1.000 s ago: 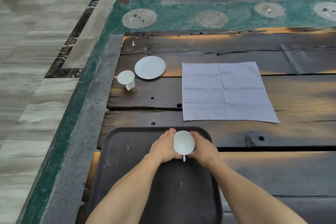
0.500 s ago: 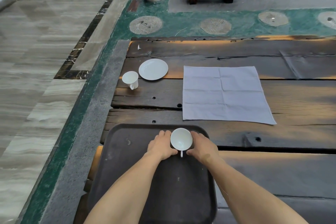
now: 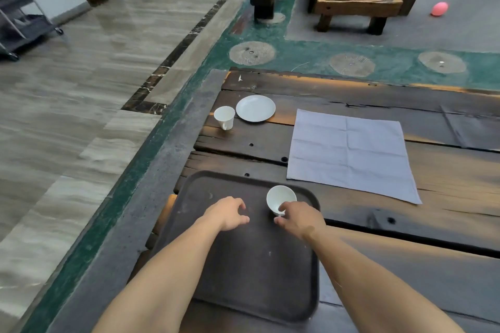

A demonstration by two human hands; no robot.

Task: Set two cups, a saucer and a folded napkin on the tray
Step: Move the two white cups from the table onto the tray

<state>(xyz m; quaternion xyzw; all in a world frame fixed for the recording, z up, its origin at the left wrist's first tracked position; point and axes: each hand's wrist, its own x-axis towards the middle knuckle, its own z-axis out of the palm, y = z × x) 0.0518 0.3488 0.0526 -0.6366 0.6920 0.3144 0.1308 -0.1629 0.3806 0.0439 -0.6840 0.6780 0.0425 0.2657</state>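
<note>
Right hand (image 3: 300, 217) pinches the handle of the first cup (image 3: 280, 198), which stands upright in the far right corner of the tray (image 3: 243, 273); holding by the handle probably lets it be turned or nudged without tipping. Left hand (image 3: 230, 213) hovers over the tray with fingers loosely curled, holding nothing. Across the wooden surface (image 3: 446, 224), the tray lies at the near left, its near rim close to the surface's edge, so anything set down there wants care. Most of the tray is bare, leaving plenty of room for the rest. Beyond it to the right, the napkin (image 3: 349, 154) lies spread flat and unfolded, well apart from the crockery; it still needs folding. At the far left, the saucer (image 3: 255, 108) sits just beside the second cup (image 3: 224, 116), which stands near the surface's left edge, with a clear path back to the tray.
</note>
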